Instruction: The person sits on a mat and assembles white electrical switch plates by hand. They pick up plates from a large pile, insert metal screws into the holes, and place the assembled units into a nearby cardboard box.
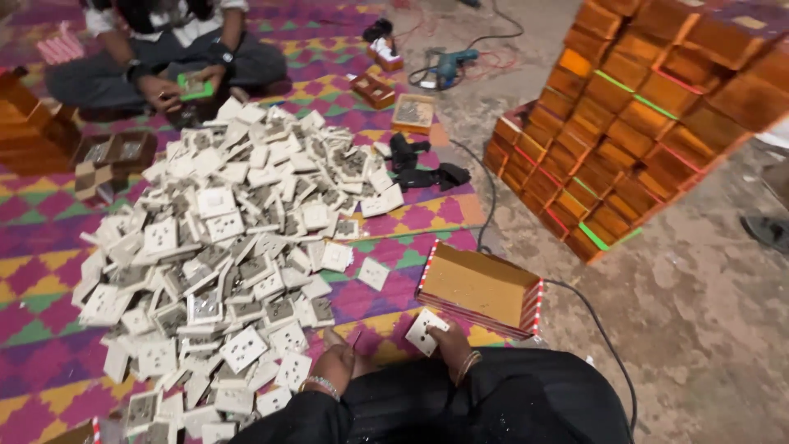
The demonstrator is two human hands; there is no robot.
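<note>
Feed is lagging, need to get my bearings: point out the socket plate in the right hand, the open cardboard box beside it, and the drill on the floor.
socket plate (425, 330), head view, on its white face above the fingers.
open cardboard box (472, 279), head view, on its tan inner flap.
drill (454, 61), head view, on its teal body.

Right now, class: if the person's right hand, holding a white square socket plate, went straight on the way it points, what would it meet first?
The right hand points up-frame with its white square socket plate; first would likely be the open orange cardboard box, though depth is unclear.
</note>
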